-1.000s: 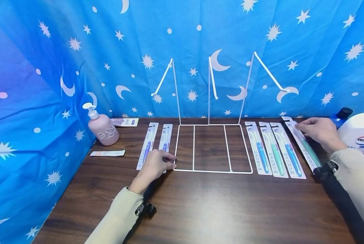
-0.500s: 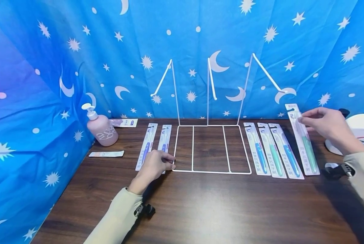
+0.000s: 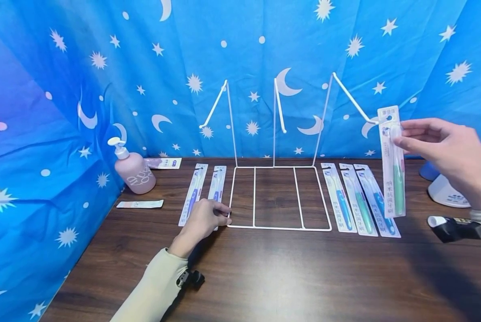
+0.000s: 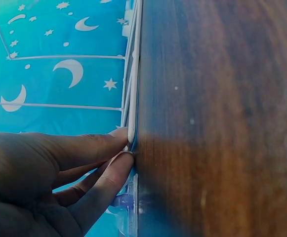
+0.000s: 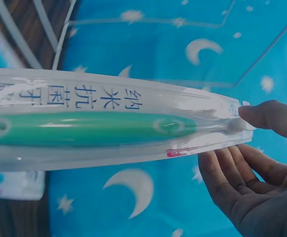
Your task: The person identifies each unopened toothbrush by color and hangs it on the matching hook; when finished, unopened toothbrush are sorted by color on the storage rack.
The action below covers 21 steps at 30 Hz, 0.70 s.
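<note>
My right hand [image 3: 451, 150] pinches the upper part of a packaged green toothbrush [image 3: 398, 188] between thumb and fingers. The pack hangs upright off the table, its hole close to the tip of the rack's right hook arm; whether they touch I cannot tell. In the right wrist view, the thumb lies on the front of the pack and the fingers behind it. My left hand [image 3: 202, 219] pinches the front left corner of a white wire rack [image 3: 280, 228]. The left wrist view shows thumb and finger [image 4: 103, 182] meeting at the wire. The rack's three hook arms hold nothing.
Three packaged toothbrushes, a blue one [image 3: 338, 197], a green one [image 3: 359, 199] and another blue one [image 3: 379, 201], lie right of the rack. Two purple ones [image 3: 193, 194] lie left. A pink pump bottle [image 3: 135, 172] stands at the left; a white bottle [image 3: 449, 190] stands far right.
The right hand has lifted the green toothbrush pack from the table's right side, raised it and moved it left toward the right hook arm. My left hand stays on the rack corner.
</note>
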{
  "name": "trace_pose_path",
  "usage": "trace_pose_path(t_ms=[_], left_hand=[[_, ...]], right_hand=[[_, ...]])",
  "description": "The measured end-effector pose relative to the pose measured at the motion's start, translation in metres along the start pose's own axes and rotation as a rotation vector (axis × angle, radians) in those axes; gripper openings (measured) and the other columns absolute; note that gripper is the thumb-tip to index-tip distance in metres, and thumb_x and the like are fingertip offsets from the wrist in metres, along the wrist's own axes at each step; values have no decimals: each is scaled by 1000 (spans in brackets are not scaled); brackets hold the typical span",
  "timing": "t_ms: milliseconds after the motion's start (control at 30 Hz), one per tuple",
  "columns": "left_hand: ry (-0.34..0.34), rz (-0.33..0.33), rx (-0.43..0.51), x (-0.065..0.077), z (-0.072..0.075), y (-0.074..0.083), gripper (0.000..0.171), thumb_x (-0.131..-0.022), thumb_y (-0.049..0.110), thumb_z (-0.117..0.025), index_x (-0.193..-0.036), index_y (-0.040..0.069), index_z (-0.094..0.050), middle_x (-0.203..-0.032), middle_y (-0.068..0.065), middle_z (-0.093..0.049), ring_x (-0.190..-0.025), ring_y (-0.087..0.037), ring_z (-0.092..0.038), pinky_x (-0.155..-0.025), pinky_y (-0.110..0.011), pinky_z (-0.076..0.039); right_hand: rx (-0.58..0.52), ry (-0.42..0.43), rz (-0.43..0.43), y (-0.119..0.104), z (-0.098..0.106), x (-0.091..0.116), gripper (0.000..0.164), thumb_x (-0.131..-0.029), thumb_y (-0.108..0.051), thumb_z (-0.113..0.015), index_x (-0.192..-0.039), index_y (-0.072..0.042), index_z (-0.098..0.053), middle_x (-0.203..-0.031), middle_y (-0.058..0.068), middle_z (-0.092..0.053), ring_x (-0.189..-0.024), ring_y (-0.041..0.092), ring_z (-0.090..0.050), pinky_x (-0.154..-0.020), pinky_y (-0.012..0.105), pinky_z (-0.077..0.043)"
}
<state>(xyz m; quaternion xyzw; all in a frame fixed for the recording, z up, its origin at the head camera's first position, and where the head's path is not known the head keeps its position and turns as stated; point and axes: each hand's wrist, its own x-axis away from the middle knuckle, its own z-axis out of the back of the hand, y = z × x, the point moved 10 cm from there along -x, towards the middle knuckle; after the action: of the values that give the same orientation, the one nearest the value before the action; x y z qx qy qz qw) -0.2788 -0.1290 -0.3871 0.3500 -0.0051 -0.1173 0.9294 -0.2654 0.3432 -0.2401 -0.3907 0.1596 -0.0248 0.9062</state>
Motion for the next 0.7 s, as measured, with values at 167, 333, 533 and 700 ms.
trace_pose_path(t_ms=[167, 333, 533, 700], left_hand=[[-2, -2, -17, 0, 0, 1, 18, -73, 8, -84, -91, 9, -77, -71, 5, -67, -61, -6, -58, -54, -25, -45], [-4, -1, -21, 0, -1, 1, 19, -74, 8, -84, -92, 8, -77, -73, 4, -67, -61, -7, -58, -53, -25, -45], [-6, 15, -19, 0, -1, 0, 19, -74, 9, -83, -92, 9, -77, -73, 4, -67, -61, -8, -57, -54, -27, -45], [-6, 5, -21, 0, -2, 0, 19, -74, 9, -84, -92, 9, -77, -73, 4, -67, -61, -8, -58, -54, -26, -46]], right_hand=[[-135, 15, 56, -27, 10, 13, 52, -92, -28, -67, -140, -21, -51, -116, -7, -56, -98, 7, -51, -70, 5, -39], [-295, 14, 136, -52, 16, 24, 49, -92, -9, -65, -139, -14, -51, -116, -1, -56, -101, 10, -54, -74, 5, -43], [-371, 49, 284, -81, 23, 38, 46, -90, 8, -60, -135, -5, -54, -111, 1, -61, -100, 11, -58, -79, 8, -44], [-357, 28, 327, -95, 18, 50, 48, -88, 12, -61, -134, -1, -54, -112, 5, -62, -100, 14, -58, -82, 9, -44]])
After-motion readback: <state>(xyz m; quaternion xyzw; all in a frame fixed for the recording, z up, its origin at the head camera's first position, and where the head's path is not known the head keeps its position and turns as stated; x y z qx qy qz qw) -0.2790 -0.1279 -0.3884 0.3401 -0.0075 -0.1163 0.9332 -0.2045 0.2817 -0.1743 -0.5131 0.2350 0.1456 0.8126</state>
